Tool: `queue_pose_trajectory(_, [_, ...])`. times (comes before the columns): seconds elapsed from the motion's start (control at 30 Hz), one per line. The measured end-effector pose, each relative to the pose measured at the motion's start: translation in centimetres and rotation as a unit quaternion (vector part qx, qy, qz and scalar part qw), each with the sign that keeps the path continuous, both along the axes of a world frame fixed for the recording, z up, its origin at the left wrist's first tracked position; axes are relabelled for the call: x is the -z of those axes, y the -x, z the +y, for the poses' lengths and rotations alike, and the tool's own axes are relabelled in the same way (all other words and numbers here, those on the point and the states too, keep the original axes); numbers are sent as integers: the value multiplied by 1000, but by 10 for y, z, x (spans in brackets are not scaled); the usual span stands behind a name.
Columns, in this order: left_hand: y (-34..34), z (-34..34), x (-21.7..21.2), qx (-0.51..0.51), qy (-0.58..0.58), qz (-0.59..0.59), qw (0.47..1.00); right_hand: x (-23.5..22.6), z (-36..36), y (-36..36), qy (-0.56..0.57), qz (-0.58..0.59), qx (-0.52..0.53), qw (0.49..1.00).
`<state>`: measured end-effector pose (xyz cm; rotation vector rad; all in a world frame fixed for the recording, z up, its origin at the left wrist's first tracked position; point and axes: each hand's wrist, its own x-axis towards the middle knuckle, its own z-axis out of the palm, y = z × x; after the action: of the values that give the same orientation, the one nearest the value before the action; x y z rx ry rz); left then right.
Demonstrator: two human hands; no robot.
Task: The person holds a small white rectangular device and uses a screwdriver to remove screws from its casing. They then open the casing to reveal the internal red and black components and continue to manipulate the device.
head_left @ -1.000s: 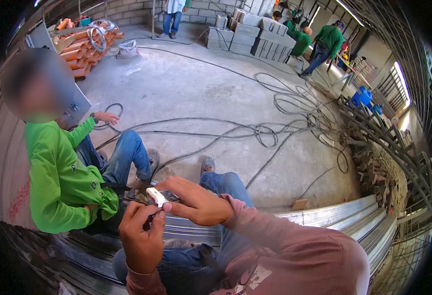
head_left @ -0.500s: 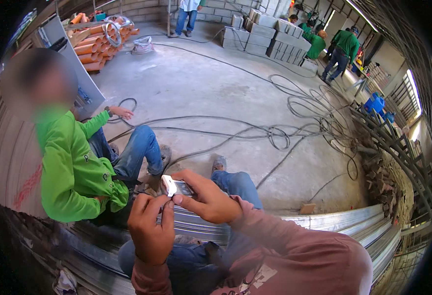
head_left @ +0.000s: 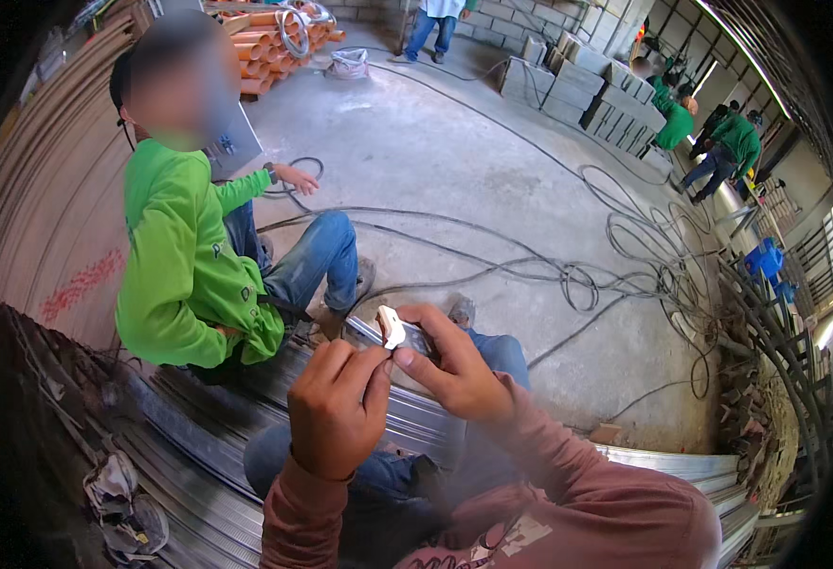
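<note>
My right hand (head_left: 454,365) is closed around a small white device (head_left: 391,326) with a greyish, shiny face partly covered by the fingers. Just below its lower corner, my left hand (head_left: 338,408) is in a pinch, thumb and forefinger pressed together against that corner. What those fingertips hold, if anything, is too small and hidden to make out. Both hands are raised above my lap, close together, with the device between them.
A person in a green shirt (head_left: 184,256) sits close on my left. Metal channels (head_left: 416,417) lie beneath us. Black cables (head_left: 577,275) loop over the concrete floor. Orange pipes (head_left: 265,52), grey blocks (head_left: 577,90) and several workers are farther back. Steel bars (head_left: 777,332) lie at right.
The scene has shifted right and slightly up or down in places as my view turned left. My hands keep the same hold on the device. The seated person's head has turned.
</note>
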<state>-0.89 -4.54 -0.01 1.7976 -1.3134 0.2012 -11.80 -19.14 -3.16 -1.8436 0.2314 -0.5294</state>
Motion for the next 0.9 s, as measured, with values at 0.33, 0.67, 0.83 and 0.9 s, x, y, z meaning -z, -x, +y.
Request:
queue_pose_trajectory(0.33, [-1,-2,1,-16,21,-27,999,5,3,-4,-54,-24,-3,998])
queue_pose_trajectory(0.67, [-4,-2,7,-25,46,-42,998,8,6,-8,-113,-50,-46,991])
queue_pose_trajectory(0.83, [-1,-1,8,-1,51,33,998,-1,7,-5,-187,-57,-54,979])
queue_pose_trajectory(0.9, [-1,-1,8,12,52,77,996,-3,7,-3,-216,-53,-66,973])
